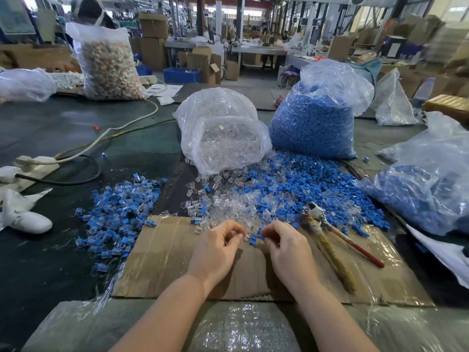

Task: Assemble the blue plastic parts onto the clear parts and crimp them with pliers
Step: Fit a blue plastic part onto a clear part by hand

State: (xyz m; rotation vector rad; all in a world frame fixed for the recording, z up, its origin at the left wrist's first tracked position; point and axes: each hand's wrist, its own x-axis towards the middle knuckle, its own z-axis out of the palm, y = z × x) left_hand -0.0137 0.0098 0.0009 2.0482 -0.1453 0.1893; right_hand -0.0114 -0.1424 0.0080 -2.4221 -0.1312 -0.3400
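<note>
Clear part (234, 236) pinched by left hand (218, 247).

My left hand (220, 246) with curled fingers hiding whatever clear part it pinches, my right hand (284, 241) fingertips blurred over a blue part (253, 240), pliers (330, 240) jaws buried in loose pieces, far workshop too blurred to read

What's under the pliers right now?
The pliers lie with handles on the cardboard sheet and the head on the edge of the loose blue parts. Whatever sits directly beneath the head is covered. Neither hand touches them.
</note>
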